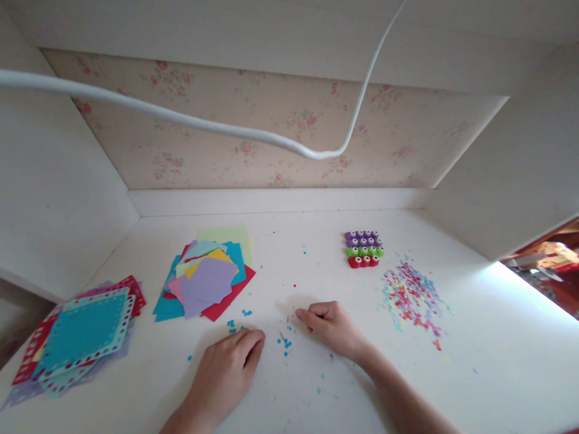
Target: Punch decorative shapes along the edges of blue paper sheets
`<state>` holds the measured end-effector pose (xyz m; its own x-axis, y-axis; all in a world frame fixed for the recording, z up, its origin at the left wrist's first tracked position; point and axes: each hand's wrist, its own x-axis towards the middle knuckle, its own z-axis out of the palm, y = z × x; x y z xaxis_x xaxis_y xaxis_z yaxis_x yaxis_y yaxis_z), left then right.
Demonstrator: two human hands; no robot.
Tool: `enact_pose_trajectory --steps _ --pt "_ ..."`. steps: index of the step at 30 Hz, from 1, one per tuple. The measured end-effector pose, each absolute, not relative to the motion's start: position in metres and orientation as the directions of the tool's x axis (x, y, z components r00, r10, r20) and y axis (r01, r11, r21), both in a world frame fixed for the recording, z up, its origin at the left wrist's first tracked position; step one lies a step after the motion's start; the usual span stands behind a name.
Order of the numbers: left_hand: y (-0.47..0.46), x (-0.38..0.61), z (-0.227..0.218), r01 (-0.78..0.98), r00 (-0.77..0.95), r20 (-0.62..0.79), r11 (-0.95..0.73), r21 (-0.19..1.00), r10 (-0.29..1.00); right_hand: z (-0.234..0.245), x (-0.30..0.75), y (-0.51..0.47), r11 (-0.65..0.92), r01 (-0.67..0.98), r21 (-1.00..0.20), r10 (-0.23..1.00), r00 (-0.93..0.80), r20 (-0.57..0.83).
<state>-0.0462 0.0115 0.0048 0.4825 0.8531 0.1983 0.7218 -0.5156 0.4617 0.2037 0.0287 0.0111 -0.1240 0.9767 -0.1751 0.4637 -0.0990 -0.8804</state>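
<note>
My left hand (226, 366) lies on the white tabletop with its fingers curled under and the thumb against them. Whatever may be beneath those fingers is hidden. Opposite it, my right hand (332, 327) is closed, thumb bent over the curled fingers, and I cannot make out anything in its grip. Small blue paper pieces (285, 344) are scattered between the two hands. More blue bits (232, 326) lie just beyond my left fingertips.
Plain coloured paper sheets (209, 287) are piled at the back left. Papers with punched edges (85, 330) are stacked farther left. Several small craft punches (365, 249) stand in rows at the back right, near a heap of paper confetti (410, 294). A white cable (243, 132) hangs across the view.
</note>
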Motion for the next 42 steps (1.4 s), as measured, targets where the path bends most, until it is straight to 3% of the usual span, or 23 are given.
enact_pose_trajectory --steps 8,13,16,21,24,28,34,42 --pt "0.006 -0.040 0.009 0.712 0.478 0.207 -0.515 0.478 0.854 0.010 0.204 0.025 -0.154 0.286 -0.946 0.982 -0.066 -0.180" --pt "0.004 -0.018 0.018 0.662 0.505 0.189 -0.519 0.541 0.842 0.024 0.213 0.021 -0.099 0.050 -0.994 0.995 0.010 -0.098" --pt "0.010 0.000 0.025 0.655 0.557 0.191 -0.569 0.498 0.808 0.037 0.232 0.020 -0.085 0.000 -0.996 0.995 0.047 -0.085" --pt "0.037 0.040 0.035 0.620 0.630 0.241 -0.665 0.415 0.738 0.052 0.293 0.037 -0.011 0.023 -1.000 0.966 0.260 -0.004" --pt "0.064 0.072 0.037 0.594 0.649 0.254 -0.686 0.420 0.717 0.051 0.335 0.058 0.011 0.056 -0.998 0.875 0.483 0.037" --pt "0.099 0.120 0.031 0.596 0.652 0.248 -0.687 0.416 0.717 0.038 0.380 0.094 0.001 0.121 -0.993 0.759 0.646 0.080" --pt "0.139 0.183 0.013 0.671 0.621 0.164 -0.628 0.393 0.766 0.006 0.414 0.147 -0.123 0.264 -0.957 0.695 0.711 0.107" --pt "0.168 0.220 -0.008 0.694 0.613 0.154 -0.622 0.363 0.775 -0.016 0.411 0.181 -0.189 0.411 -0.892 0.734 0.663 0.150"
